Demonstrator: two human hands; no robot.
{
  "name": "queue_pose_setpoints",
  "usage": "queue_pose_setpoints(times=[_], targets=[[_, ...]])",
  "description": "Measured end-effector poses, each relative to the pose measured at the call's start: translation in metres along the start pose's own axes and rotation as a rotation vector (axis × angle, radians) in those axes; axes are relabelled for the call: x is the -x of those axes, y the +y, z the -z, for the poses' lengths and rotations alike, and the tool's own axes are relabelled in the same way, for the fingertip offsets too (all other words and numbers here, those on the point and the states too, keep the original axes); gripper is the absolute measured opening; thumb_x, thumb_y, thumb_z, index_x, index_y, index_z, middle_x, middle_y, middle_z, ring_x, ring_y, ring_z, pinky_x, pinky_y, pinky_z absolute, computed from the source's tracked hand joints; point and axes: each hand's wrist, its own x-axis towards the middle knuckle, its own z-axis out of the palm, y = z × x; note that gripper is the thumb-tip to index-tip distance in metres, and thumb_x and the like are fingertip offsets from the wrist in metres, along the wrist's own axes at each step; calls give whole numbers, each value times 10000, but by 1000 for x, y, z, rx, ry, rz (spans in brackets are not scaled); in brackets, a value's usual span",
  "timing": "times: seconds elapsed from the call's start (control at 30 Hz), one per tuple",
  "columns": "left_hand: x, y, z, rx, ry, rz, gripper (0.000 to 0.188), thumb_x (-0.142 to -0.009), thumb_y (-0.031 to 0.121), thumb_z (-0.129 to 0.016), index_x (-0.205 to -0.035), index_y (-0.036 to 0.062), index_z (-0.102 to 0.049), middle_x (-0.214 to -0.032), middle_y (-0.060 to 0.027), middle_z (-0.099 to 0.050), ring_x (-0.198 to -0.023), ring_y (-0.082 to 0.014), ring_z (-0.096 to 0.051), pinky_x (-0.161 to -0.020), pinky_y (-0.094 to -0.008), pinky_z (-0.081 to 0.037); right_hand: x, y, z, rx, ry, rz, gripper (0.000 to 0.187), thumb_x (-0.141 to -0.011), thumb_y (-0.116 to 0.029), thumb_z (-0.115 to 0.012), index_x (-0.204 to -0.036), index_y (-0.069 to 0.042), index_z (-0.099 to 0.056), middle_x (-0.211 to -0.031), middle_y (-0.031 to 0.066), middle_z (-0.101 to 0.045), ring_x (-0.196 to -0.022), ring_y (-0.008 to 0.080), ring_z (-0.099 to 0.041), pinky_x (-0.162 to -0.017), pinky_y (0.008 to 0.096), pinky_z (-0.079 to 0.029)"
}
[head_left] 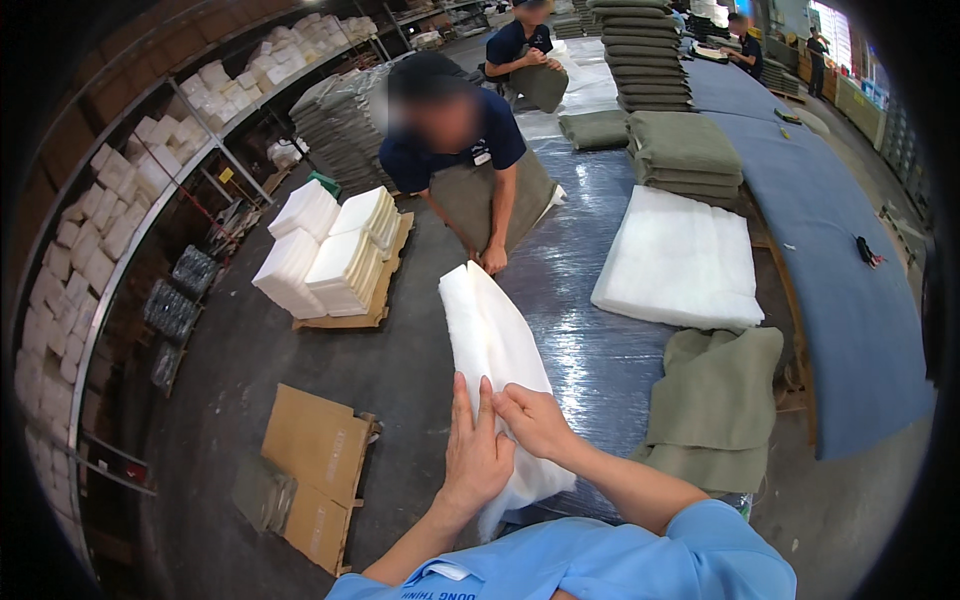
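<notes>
A thick white folded sheet of padding [495, 335] stands tilted on its edge in front of me, at the left side of the wrapped table. My left hand [478, 455] lies against its near part, fingers stretched out along the surface. Just to the right, my right hand [535, 420] has its fingers closed on the padding's edge, fingertips partly hidden. Across from me, a co-worker in a dark shirt [500, 130] leans over with both hands low on a grey-green cushion-like piece [530, 200], close to the padding's far end.
The table [575, 255] is covered in shiny plastic film. On its right lie a white padding stack [685, 260], folded grey-green fabric [715, 395] and grey-green stacks [685, 150]. A blue-covered table [840, 290] runs alongside. At left are a pallet of white pads [330, 250] and flat cardboard [318, 465].
</notes>
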Motion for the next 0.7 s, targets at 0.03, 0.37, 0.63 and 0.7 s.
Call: queue_pose_setpoints(times=[0.03,0.37,0.63,0.7], targets=[[1,0,0,-13,5,-11,794,-944,125,-534,-1648,-49,-213,-1691,-385,-50,-1556,-563,-171,-1254,-544,-262,1,1,-2,9,7,11,574,-1090,-522,-513,-834,-14,-594,-684,138,-594,-639,223,-582,-624,406,-470],[-10,-34,1,1452,1,228,670,-1122,146,-420,-1701,52,-96,-1741,-174,-207,-1549,-230,-313,-1220,-346,-325,-16,24,24,-269,-59,-158,756,-1106,-659,-281,-782,-52,-595,-758,81,-592,-770,207,-582,-784,364,-479],[-26,-40,-16,606,-17,-31,817,-1016,143,-572,-1697,57,-130,-1719,-328,-75,-1623,-420,-73,-1284,-460,-194,-18,-20,19,99,-75,-133,649,-1104,-548,-440,-787,-11,-618,-753,90,-638,-713,218,-588,-709,367,-487],[-25,-37,-14,497,-26,-51,836,-1008,171,-592,-1697,64,-131,-1708,-357,-58,-1618,-449,-74,-1278,-467,-213,-15,-36,22,306,-129,-92,575,-1096,-475,-505,-801,0,-638,-757,99,-658,-693,211,-597,-678,373,-491]])
